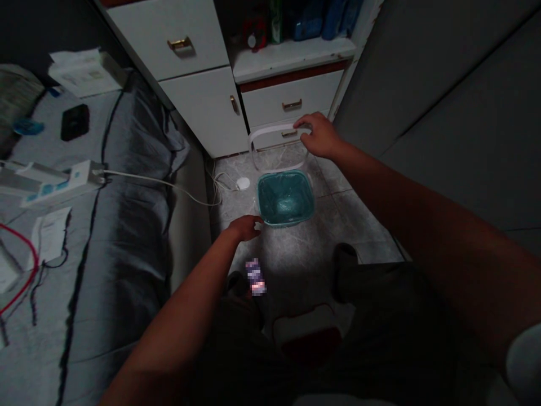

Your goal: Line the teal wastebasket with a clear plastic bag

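Note:
A teal bin with a clear plastic liner stands on the tiled floor. Above its far edge, a pale ring-shaped rim is tilted up, and my right hand grips it at its upper right, with thumb and fingers around the band. My left hand is by the bin's near left corner, its fingers slightly curled and apart, with nothing visible in them. Whether its fingertips touch the liner is hard to tell.
White drawers are beyond the bin. A bed on the left bears a power strip, whose cable runs to a white disc on the floor. A lit phone lies near my feet.

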`<action>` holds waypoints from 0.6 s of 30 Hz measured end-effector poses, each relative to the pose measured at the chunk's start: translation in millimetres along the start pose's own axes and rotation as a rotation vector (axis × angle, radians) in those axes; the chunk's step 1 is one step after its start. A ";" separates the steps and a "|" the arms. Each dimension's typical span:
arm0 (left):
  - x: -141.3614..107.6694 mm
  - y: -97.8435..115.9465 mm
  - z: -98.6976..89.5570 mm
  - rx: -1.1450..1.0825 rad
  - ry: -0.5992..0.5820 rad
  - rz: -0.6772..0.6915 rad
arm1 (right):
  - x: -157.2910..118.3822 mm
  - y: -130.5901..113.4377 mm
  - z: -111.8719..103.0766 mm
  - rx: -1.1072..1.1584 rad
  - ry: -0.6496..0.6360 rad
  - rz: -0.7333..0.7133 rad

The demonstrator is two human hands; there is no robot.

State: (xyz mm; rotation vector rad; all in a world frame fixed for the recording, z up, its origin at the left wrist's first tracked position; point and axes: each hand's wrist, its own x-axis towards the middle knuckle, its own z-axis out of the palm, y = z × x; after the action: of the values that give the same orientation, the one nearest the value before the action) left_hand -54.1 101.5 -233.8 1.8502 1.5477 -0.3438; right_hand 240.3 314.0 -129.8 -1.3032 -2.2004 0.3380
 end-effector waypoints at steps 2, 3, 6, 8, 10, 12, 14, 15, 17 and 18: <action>0.8 -1.3 0.8 0.009 -0.002 0.001 | 4.8 3.8 3.2 -0.053 -0.008 0.003; 1.1 -1.6 1.1 0.019 -0.002 0.004 | 5.4 4.5 4.5 -0.080 -0.022 0.009; 0.8 -0.9 0.6 0.042 -0.007 -0.004 | 3.1 3.4 7.1 -0.148 -0.071 0.025; -0.2 0.9 -0.4 0.040 -0.026 -0.015 | 0.0 1.4 7.5 -0.171 -0.090 0.026; -1.0 2.1 -1.2 0.029 -0.033 -0.010 | -3.5 -0.6 6.2 -0.180 -0.095 0.025; -0.3 1.0 -1.4 0.020 -0.004 -0.004 | -7.6 -2.3 3.0 -0.179 -0.088 0.028; 2.5 -3.4 -0.8 0.019 0.049 -0.026 | -12.8 -3.4 -1.7 -0.174 -0.071 0.037; 4.7 -6.8 -0.3 0.017 0.071 -0.046 | -16.0 -3.4 -4.3 -0.172 -0.063 0.041; 10.1 -15.0 1.0 0.003 0.100 -0.093 | -23.4 -2.2 -8.9 -0.165 -0.051 0.040; 13.0 -19.4 1.9 -0.008 0.109 -0.111 | -27.7 -0.7 -10.6 -0.160 -0.045 0.035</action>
State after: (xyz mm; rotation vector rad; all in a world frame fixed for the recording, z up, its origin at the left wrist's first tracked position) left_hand -68.6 111.2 -249.4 1.8074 1.7269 -0.2910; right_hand 256.3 289.0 -130.1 -1.4334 -2.2837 0.2102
